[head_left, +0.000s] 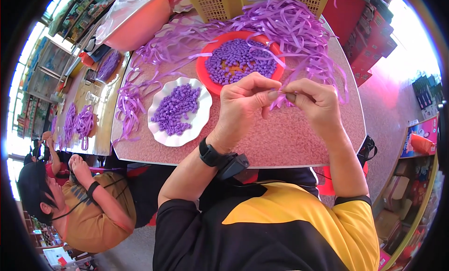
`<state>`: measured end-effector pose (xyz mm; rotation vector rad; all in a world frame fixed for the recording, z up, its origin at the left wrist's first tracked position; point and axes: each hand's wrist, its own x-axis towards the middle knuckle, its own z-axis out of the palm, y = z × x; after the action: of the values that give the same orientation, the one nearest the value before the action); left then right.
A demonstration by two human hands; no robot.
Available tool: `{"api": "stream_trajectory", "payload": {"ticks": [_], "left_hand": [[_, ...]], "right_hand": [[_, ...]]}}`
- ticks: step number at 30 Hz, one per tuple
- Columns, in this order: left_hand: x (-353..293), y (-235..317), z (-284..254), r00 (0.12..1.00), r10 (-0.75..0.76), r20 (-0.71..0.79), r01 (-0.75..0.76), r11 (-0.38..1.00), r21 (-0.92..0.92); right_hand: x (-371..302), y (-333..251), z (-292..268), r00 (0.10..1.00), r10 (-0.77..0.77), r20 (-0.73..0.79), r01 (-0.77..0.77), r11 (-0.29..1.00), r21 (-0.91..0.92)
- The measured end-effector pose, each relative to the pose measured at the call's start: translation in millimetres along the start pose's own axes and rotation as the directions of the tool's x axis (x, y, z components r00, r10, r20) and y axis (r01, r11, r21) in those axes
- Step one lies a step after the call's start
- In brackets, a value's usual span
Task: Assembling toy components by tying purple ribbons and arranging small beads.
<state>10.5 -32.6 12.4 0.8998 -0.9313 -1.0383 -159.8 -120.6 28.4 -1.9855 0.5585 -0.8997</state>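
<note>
Both of my hands meet above the pink speckled table [290, 140], fingertips close together. My left hand [243, 105] is closed in a pinch, and my right hand [315, 103] pinches opposite it. A short stretch of thin purple ribbon [278, 101] shows between and below the fingertips; whether a bead is on it is too small to tell. Just beyond my hands is a red plate [201, 71] with many purple beads [229, 56]. To the left, a scalloped white plate [204, 103] holds more purple beads [175, 107].
Loose purple ribbons [290, 30] heap at the back right and trail along the left edge. Behind stand a yellow basket [210, 4] and a pink basin [140, 23]. A co-worker [93, 210] sits at left by a wooden table [100, 126] with ribbon bundles.
</note>
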Motion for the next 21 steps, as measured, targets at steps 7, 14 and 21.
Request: {"api": "stream_trajectory", "payload": {"ticks": [7,14,21], "left_hand": [[0.8,-0.9,0.9,1.0,0.012,0.003,-0.012,1.0,-0.029],[-0.4,-2.7,1.7,1.0,0.004,-0.005,-0.004,1.0,-0.02],[-1.9,-2.6,-0.6,0.998,0.048,0.034,-0.049,0.999,0.015]], "right_hand": [[-2.7,3.3,3.8,0.998,-0.055,-0.032,0.054,0.998,-0.043],[-3.1,4.5,4.4,0.998,-0.057,-0.042,0.056,0.998,-0.014],[-4.7,3.9,5.6,0.999,0.049,-0.018,-0.048,0.995,0.088]]}}
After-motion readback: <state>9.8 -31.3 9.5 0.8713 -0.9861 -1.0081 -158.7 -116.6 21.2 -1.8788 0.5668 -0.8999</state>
